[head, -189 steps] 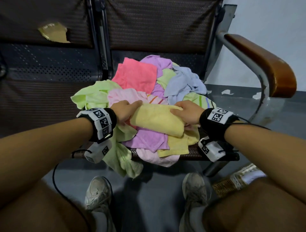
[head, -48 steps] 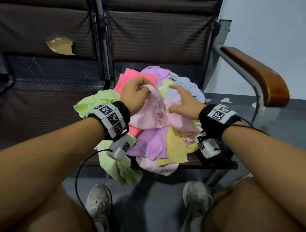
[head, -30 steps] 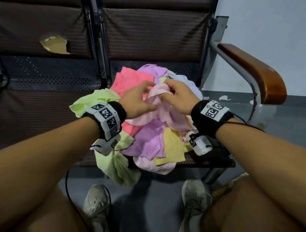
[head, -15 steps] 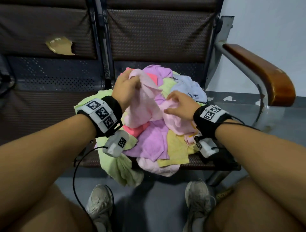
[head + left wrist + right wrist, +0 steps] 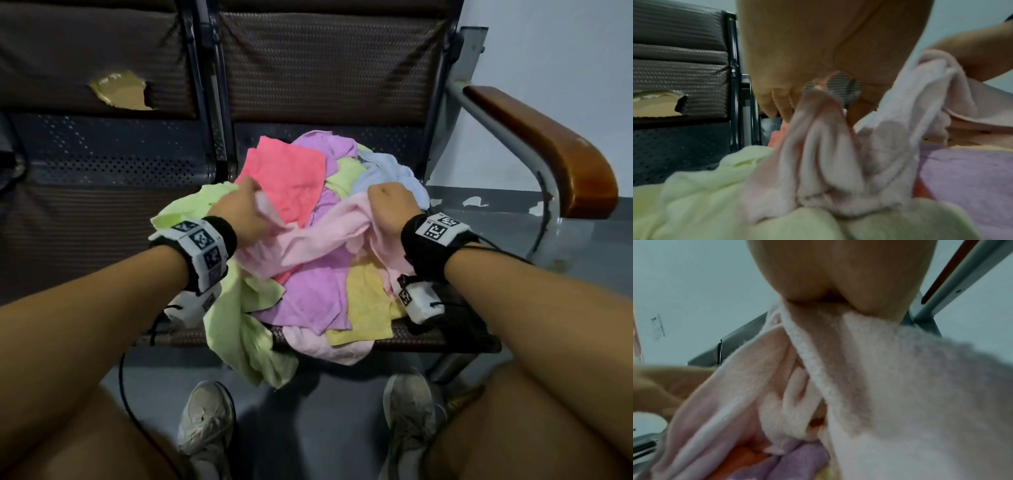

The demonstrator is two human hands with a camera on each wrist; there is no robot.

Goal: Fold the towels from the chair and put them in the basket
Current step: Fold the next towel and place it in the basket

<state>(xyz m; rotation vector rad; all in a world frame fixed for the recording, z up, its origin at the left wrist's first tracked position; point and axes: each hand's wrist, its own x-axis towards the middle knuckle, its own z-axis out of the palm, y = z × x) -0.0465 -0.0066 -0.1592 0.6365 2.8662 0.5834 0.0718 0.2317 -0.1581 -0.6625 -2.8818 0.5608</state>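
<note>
While both hands grip it, left hand [image 5: 239, 214] and right hand [image 5: 390, 205], the pale pink towel [image 5: 318, 240] stretches left-right between them above the pile, ready to lift.

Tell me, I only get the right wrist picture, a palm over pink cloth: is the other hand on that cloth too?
Observer: Yes. In the head view the left hand grips one end of the pink towel, and the right hand grips the other.
Operator: What is it lying on?
Observer: A heap of towels on the chair seat; the middle of the pink towel sags onto a purple towel.
Operator: Is anything slipping off?
Observer: A green towel hangs over the seat's front edge, towards the floor.
</note>
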